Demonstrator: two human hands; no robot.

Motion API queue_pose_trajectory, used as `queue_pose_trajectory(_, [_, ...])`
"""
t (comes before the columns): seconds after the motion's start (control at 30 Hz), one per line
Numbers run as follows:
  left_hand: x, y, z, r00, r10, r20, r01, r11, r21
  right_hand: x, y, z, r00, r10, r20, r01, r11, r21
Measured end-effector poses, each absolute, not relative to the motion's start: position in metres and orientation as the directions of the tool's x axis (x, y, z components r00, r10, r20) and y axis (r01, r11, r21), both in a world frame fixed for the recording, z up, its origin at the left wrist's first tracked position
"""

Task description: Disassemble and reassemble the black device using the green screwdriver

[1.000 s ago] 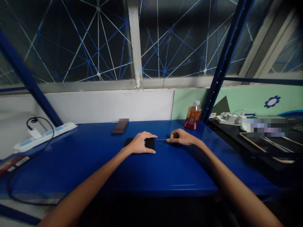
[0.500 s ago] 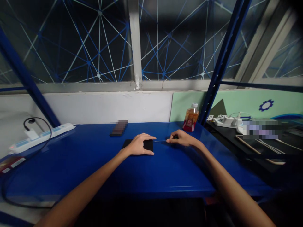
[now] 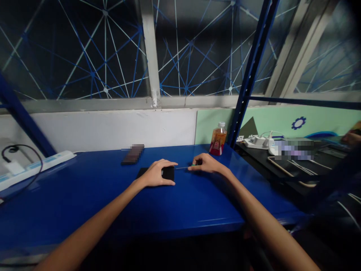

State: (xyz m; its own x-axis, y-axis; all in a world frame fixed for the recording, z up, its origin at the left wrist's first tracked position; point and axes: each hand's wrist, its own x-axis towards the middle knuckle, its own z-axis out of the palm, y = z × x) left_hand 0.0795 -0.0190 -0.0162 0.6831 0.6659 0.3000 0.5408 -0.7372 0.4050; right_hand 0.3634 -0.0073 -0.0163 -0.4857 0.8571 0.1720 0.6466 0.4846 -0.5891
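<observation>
Hands: two, both yours. Your left hand (image 3: 154, 174) lies spread over the one black slab (image 3: 169, 173), thumb along the near edge, fingers along the far edge, palm over its left part. The slab rests flat on the blue desk (image 3: 180, 210), about mid-scene. Your right hand (image 3: 206, 163), to the right of it, pinches one thin tool (image 3: 182, 168) between thumb and fingers; a bit of green shows at the grip. The shaft points left, its tip at the slab's right edge; you cannot tell from here whether it touches.

Also on the desk: one dark block (image 3: 128, 162), far and left of the slab, partly blurred. One bottle (image 3: 218, 138), upright at the far right, white cap on, orange and red in colour; how full, you cannot tell. One power strip (image 3: 53, 163) at far left, one white plug (image 3: 14, 168) in it with a dark cable.

To your right, one black table (image 3: 278, 178) bears several pale cables, white adapters and a blurred patch; the exact count is unclear.
</observation>
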Motion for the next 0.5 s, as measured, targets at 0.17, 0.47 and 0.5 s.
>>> queue_pose_trajectory(0.17, [0.0803,-0.0209,-0.0142,0.685,0.661,0.307,0.533,-0.741,0.408,0.3634,-0.0068,-0.0170,-0.449,0.888,0.104,0.718,0.428,-0.549])
queue_pose_trajectory(0.47, [0.0799,-0.0191,-0.0171,0.685,0.663,0.301,0.543,-0.741,0.396,0.3655,-0.0041,-0.0240,-0.509,0.860,-0.022,0.569,0.317,-0.759])
queue_pose_trajectory(0.5, [0.0798,-0.0190,-0.0172,0.685,0.662,0.304,0.542,-0.742,0.394,0.3653,-0.0039,-0.0252,-0.511,0.859,-0.044,0.559,0.292,-0.776])
